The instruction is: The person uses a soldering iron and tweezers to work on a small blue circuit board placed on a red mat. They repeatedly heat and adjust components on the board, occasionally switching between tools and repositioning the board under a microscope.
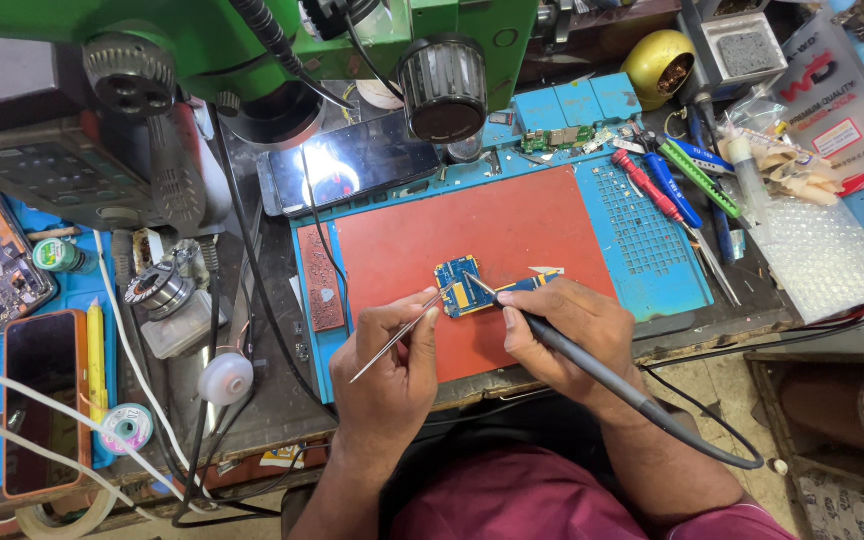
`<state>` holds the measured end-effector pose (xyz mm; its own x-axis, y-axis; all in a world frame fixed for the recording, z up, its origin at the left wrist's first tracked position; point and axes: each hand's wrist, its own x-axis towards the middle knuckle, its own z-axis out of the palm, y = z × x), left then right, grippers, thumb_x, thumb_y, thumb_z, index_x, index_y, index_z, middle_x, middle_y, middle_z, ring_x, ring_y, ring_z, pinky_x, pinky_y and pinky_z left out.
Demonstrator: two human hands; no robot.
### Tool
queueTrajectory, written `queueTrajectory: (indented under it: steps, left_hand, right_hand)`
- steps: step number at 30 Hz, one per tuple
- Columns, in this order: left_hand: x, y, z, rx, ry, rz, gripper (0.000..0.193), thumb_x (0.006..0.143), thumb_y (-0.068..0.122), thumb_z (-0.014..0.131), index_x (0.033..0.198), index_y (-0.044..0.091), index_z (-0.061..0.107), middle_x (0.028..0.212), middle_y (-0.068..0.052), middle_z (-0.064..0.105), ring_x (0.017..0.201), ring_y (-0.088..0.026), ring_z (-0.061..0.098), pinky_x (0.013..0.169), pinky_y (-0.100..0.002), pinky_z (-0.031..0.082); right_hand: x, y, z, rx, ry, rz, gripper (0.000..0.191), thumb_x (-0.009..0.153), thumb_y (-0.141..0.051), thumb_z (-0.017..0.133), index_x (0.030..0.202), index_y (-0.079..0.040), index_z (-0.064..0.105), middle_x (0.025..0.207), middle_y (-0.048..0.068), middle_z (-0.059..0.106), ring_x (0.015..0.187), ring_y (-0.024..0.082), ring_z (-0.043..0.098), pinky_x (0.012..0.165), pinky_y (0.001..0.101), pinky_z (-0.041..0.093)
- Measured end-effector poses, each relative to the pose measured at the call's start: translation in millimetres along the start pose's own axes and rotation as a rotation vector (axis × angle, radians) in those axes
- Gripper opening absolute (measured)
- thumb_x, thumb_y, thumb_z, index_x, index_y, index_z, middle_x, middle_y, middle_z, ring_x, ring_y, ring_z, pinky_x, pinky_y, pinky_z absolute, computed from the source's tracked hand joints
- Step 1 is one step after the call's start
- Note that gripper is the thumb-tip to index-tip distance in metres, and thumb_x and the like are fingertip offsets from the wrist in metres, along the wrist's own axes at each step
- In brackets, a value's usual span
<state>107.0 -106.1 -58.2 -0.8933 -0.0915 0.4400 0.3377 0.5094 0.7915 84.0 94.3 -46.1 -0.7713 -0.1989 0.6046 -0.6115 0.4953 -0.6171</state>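
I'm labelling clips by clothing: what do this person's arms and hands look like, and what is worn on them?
Both hands, left hand and right hand, are bare: no gloves, rings, watch or wristbands show. The forearms are uncovered. A maroon short-sleeved fabric shirt covers the body, with its sleeve edge showing at the lower right.

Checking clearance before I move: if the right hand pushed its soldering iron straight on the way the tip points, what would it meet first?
Probably the small blue circuit board: the soldering iron in the right hand points up-left, tip apparently already on it.
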Motion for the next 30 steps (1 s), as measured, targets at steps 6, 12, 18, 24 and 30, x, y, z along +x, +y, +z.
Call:
queueTrajectory:
  steps: [6, 12, 18, 24, 30]
  left_hand:
    - [0.7, -0.1, -0.6, -0.009, -0.003, -0.002, 0.016, 0.099, 0.010, 0.070, 0.101, 0.005, 0.055, 0.106, -0.009, 0.080, 0.061, -0.005, 0.066, 0.051, -0.021, 0.050]
    - [0.9, 0.3, -0.7, 0.003, -0.001, -0.002, 0.017, 0.099, 0.010, 0.071, 0.100, 0.005, 0.055, 0.105, -0.009, 0.080, 0.058, -0.005, 0.064, 0.050, -0.022, 0.049]
    - [2.2, 1.4, -0.6, 0.022, 0.005, 0.014, 0.018, 0.099, 0.009, 0.072, 0.100, 0.005, 0.055, 0.105, -0.009, 0.080, 0.058, -0.006, 0.064, 0.050, -0.022, 0.049]
    - [3.6, 3.9, -0.8, 0.004, 0.005, 0.022, 0.017, 0.099, 0.008, 0.071, 0.100, 0.005, 0.055, 0.105, -0.009, 0.080, 0.060, -0.006, 0.066, 0.050, -0.022, 0.050]
    - [4.0, 4.4, -0.5, -0.006, 0.000, 0.009, 0.016, 0.099, 0.008, 0.071, 0.100, 0.005, 0.055, 0.105, -0.009, 0.080, 0.059, -0.006, 0.066, 0.050, -0.022, 0.050]
  right_hand:
    - [1.1, -1.1, -0.2, -0.007, 0.007, -0.002, 0.015, 0.086, -0.002, 0.074, 0.102, -0.003, 0.072, 0.086, 0.010, 0.072, 0.067, 0.017, 0.068, 0.060, 0.0283, 0.054]
    - [0.6, -0.8, 0.4, 0.013, 0.004, 0.010, 0.015, 0.087, -0.002, 0.074, 0.102, -0.003, 0.072, 0.086, 0.010, 0.072, 0.066, 0.017, 0.067, 0.059, 0.0284, 0.054]
    - [-1.0, 1.4, 0.0, 0.003, 0.007, 0.013, 0.014, 0.087, -0.002, 0.074, 0.101, -0.003, 0.072, 0.084, 0.010, 0.071, 0.064, 0.017, 0.066, 0.058, 0.0290, 0.052]
    - [-0.9, 2.9, -0.3, 0.002, 0.006, 0.010, 0.016, 0.088, -0.002, 0.074, 0.103, -0.002, 0.072, 0.086, 0.011, 0.072, 0.068, 0.018, 0.068, 0.061, 0.0290, 0.054]
    - [-0.5, 2.2, -0.2, 0.001, 0.007, 0.012, 0.015, 0.087, -0.002, 0.074, 0.102, -0.003, 0.072, 0.088, 0.011, 0.073, 0.070, 0.019, 0.069, 0.062, 0.0290, 0.055]
